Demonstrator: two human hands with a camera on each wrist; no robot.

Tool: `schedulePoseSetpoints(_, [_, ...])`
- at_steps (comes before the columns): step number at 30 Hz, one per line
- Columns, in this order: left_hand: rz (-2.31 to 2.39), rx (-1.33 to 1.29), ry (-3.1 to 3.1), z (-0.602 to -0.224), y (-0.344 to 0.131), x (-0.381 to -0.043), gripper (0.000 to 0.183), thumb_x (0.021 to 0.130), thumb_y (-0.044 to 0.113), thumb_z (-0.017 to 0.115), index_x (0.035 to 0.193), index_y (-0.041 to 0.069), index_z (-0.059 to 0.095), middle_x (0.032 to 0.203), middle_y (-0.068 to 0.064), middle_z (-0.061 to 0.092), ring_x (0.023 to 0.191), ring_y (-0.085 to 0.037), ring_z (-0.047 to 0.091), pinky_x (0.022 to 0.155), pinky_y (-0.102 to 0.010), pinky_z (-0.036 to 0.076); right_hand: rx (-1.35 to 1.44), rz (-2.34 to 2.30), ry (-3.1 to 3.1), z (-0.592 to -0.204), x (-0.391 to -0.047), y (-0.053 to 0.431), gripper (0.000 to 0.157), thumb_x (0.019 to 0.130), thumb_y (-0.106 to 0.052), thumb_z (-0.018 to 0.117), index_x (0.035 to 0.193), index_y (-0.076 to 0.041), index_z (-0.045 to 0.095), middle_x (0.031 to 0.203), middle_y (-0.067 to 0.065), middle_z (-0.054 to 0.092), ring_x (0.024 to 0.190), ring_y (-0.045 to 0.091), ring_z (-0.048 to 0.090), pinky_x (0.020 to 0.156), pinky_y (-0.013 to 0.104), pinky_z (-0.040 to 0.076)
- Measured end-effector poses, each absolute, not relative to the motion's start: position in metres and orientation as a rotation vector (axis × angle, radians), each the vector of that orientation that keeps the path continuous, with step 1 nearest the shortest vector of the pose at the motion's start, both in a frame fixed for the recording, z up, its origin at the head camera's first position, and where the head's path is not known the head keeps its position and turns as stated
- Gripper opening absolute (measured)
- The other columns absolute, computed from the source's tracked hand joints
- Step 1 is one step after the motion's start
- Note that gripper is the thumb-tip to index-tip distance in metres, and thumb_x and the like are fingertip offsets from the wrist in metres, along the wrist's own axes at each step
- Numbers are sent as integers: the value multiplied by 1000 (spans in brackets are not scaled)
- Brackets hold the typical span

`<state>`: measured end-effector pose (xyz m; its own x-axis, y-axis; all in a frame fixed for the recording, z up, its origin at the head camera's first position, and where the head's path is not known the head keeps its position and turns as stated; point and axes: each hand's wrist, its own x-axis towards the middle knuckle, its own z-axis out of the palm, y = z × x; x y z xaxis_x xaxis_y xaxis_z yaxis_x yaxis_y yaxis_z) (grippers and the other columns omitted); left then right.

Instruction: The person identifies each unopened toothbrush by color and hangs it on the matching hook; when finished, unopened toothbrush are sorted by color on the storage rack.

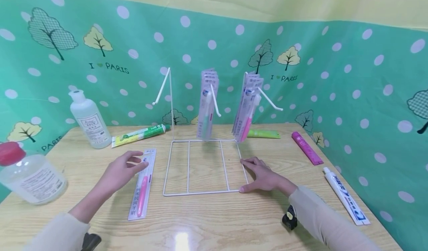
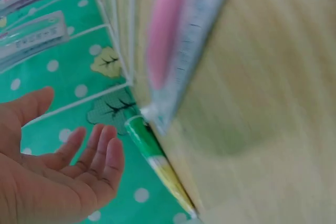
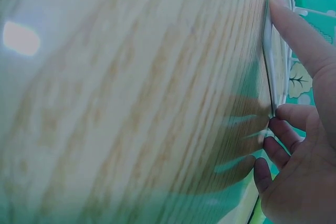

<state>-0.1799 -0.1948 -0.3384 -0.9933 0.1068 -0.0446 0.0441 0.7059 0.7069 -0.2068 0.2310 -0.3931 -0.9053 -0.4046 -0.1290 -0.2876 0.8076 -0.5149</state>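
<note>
My left hand (image 1: 121,172) hovers over a packaged toothbrush (image 1: 143,191) with a pink handle, fingers loosely bent and holding nothing. In the left wrist view its palm and spread fingers show, apart from the package. My right hand (image 1: 262,175) rests at the right side of a white wire rack (image 1: 204,193). Its thumb touches the front right corner and its fingertips touch the side wire, spread along it. Packaged toothbrushes hang on the rack's middle hook (image 1: 215,100) and right hook (image 1: 270,99); the left hook (image 1: 162,85) is bare.
At the left stand a clear bottle (image 1: 91,123) and a red-capped jar (image 1: 36,178). A green and yellow toothpaste tube (image 1: 138,135) lies behind my left hand. A lime green tube (image 1: 263,133), a magenta tube (image 1: 307,148) and a white tube (image 1: 346,197) lie at the right.
</note>
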Motion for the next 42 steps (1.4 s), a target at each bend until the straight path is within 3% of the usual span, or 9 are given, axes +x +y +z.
schedulePoseSetpoints(5, [1010, 59, 2799, -351, -207, -172, 75, 84, 49, 57, 130, -7, 38, 115, -28, 51, 100, -41, 52, 75, -46, 49, -513, -732, 2763, -393, -206, 232, 102, 63, -56, 74, 143, -14, 28, 142, 9, 27, 130, 32, 23, 104, 53, 21])
schedulePoseSetpoints(9, [893, 16, 2765, -362, -209, -170, 83, 79, 55, 60, 125, -11, 41, 106, -25, 54, 90, -32, 54, 70, -41, 48, -511, -732, 2763, -393, -206, 234, 102, 63, -57, 73, 144, -14, 27, 141, 9, 27, 129, 32, 23, 104, 53, 22])
schedulePoseSetpoints(15, [732, 4, 2850, -371, -199, -168, 87, 71, 56, 67, 117, -15, 47, 91, -18, 55, 75, -24, 49, 59, -33, 44, -568, -740, 2770, -395, -206, 235, 100, 65, -55, 73, 143, -12, 28, 139, 9, 29, 127, 31, 25, 104, 53, 23])
schedulePoseSetpoints(23, [674, -75, 2812, -368, -186, -165, 49, 78, 36, 67, 93, -8, 51, 64, -7, 50, 52, -16, 47, 45, -25, 36, -569, -745, 2766, -396, -206, 234, 100, 65, -54, 74, 143, -12, 28, 139, 9, 29, 127, 32, 25, 103, 53, 23])
schedulePoseSetpoints(34, [784, -121, 2741, -369, -187, -168, 33, 78, 27, 65, 82, -3, 52, 64, -8, 51, 51, -15, 46, 45, -22, 35, -559, -741, 2760, -395, -207, 232, 99, 65, -54, 74, 143, -13, 28, 140, 9, 28, 128, 32, 24, 103, 54, 22])
schedulePoseSetpoints(42, [820, -154, 2712, -366, -189, -169, 49, 75, 25, 67, 99, -15, 51, 73, -12, 51, 59, -19, 50, 48, -26, 42, -545, -735, 2762, -396, -207, 232, 99, 65, -55, 73, 143, -13, 29, 140, 9, 28, 128, 33, 24, 103, 54, 22])
